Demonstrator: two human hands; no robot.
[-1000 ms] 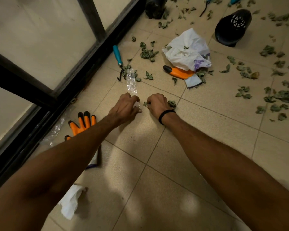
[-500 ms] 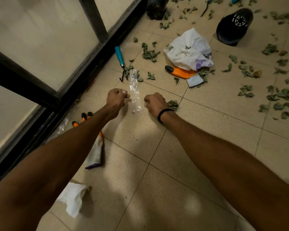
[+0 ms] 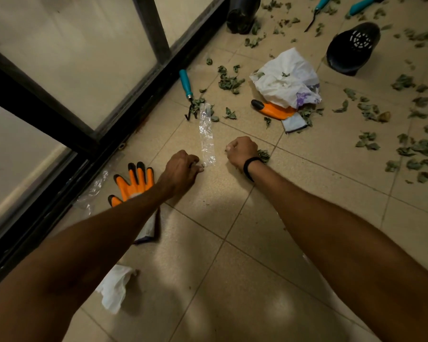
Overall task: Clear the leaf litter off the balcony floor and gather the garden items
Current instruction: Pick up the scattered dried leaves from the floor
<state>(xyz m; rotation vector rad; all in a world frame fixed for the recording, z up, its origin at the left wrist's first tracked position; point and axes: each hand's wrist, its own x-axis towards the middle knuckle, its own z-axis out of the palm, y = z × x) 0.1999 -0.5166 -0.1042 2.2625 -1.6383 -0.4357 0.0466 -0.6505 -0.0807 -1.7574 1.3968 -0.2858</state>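
Observation:
A clear plastic strip lies lengthwise on the tiled floor between my hands. My left hand has its fingers curled, and its fingertips pinch the strip's near end. My right hand is a closed fist just right of the strip; nothing shows in it. A small clump of dry leaves lies against its wrist side. More leaf litter is scattered ahead and across the right side.
An orange glove lies under my left forearm. A second orange glove sticks out from under a white bag. A teal-handled hand rake lies by the black door frame. A black pot lies tipped over; a white tissue is near.
My left hand has come back down from the left to the strip's near end. My right hand has drawn slightly away to the right, still closed. The strip now lies straight between them.

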